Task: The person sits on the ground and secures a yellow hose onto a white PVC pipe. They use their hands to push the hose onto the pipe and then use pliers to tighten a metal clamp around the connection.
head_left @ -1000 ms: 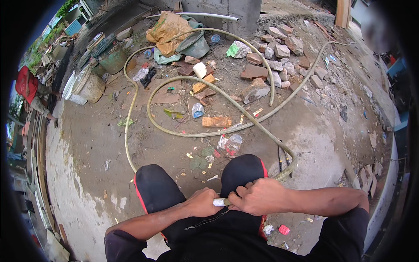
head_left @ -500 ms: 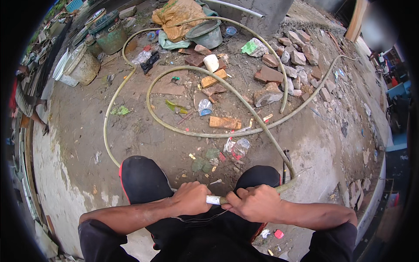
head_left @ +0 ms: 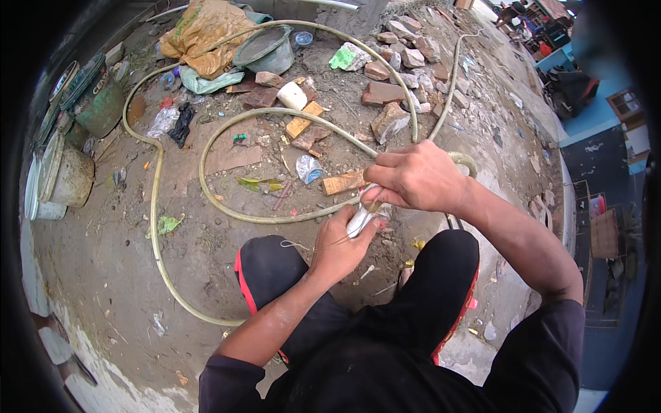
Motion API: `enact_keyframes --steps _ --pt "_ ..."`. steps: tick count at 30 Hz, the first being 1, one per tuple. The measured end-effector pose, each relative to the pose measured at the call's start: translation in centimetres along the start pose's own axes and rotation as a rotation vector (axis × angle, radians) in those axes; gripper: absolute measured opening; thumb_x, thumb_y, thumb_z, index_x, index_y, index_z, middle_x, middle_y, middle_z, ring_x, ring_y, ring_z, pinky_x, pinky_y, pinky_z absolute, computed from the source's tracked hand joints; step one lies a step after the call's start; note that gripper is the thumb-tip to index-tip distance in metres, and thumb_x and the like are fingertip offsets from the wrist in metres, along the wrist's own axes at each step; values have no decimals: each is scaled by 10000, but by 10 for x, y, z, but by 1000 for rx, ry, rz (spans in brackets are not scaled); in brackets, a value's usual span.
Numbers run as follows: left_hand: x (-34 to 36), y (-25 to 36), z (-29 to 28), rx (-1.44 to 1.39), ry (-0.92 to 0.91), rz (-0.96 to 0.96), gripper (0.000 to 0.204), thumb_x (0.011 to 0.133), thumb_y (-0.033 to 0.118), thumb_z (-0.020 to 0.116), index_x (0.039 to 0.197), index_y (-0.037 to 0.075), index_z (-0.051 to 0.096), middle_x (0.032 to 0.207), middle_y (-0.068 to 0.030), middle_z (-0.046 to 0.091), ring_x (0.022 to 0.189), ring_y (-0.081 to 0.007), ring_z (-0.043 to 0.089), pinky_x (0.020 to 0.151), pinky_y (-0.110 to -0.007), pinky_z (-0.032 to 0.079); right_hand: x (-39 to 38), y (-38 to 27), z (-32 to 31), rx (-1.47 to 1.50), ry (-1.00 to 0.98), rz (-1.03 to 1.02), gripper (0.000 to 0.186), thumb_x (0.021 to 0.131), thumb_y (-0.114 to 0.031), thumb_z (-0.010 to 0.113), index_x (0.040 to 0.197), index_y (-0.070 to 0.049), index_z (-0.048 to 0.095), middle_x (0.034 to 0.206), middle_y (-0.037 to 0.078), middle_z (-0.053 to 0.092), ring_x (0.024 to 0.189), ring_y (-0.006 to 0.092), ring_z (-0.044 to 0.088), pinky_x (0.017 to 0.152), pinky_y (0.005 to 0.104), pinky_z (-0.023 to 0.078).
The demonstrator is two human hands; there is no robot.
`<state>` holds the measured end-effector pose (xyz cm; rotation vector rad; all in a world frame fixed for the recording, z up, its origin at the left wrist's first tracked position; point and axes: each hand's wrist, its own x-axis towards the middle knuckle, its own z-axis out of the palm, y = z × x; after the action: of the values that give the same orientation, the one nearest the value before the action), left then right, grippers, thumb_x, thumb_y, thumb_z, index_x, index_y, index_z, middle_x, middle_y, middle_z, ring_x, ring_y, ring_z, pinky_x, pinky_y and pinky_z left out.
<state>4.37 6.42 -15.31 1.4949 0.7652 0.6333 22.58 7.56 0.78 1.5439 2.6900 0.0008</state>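
Note:
In front of my bent knees, my left hand [head_left: 343, 241] is closed round a short white pipe piece [head_left: 358, 219], held at a slant. My right hand [head_left: 416, 180] sits just above it, fingers wrapped over a greenish hose end [head_left: 370, 203] that meets the white piece; the joint is partly hidden by fingers. A thin wire [head_left: 296, 244] trails left from my left hand. The long hose [head_left: 158, 227] lies in loops on the dirt ground, with one part rising behind my right hand. A dark, slim object [head_left: 451, 221] shows beside my right knee, mostly hidden.
Buckets [head_left: 76, 175] stand at the left. A grey tub [head_left: 263, 56] and crumpled brown sack [head_left: 200, 38] lie at the back. Broken stones [head_left: 389, 118], brick pieces and a wooden block [head_left: 343, 181] are scattered ahead. A blue-painted structure [head_left: 595, 110] stands at the far right.
Both hands have risen forward off my lap, the right higher, tilting the white piece from level to a slant. The view has shifted; the person at the left is no longer seen.

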Motion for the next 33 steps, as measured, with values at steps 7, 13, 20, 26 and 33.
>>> enact_keyframes --steps 7,13,20,26,33 --pt "16 18 -53 -327 182 52 257 1015 236 694 1122 6 653 823 1 629 634 -55 558 570 -223 465 32 30 -75 430 943 323 461 1086 -449 508 1100 -34 709 715 -27 497 575 81 435 508 262 347" --pt "80 44 -88 -728 -96 -166 513 1084 511 483 1139 27 644 762 -25 636 562 -85 583 483 -215 462 -13 -35 -81 873 1084 448 770 1114 -583 248 1109 67 659 614 -75 322 533 31 229 486 235 178" --pt "64 37 -76 -692 -22 -36 258 1060 246 615 1200 31 590 843 -73 691 608 -104 631 496 -221 486 -55 13 -1 1197 216 369 675 1102 -544 382 1222 50 680 629 -94 339 540 23 272 486 228 192" --pt "79 41 -72 -634 78 55 237 1060 249 610 1177 45 583 863 -103 694 624 -138 643 514 -245 502 -81 61 17 1516 1184 364 522 1120 -368 456 1429 41 552 669 -59 467 543 11 339 482 188 273" --pt "98 35 -60 -624 98 59 221 1063 222 602 1172 31 582 883 -126 698 632 -149 649 520 -255 512 -78 68 8 875 100 384 249 937 -98 628 1129 -82 784 977 197 758 886 310 733 830 409 549"
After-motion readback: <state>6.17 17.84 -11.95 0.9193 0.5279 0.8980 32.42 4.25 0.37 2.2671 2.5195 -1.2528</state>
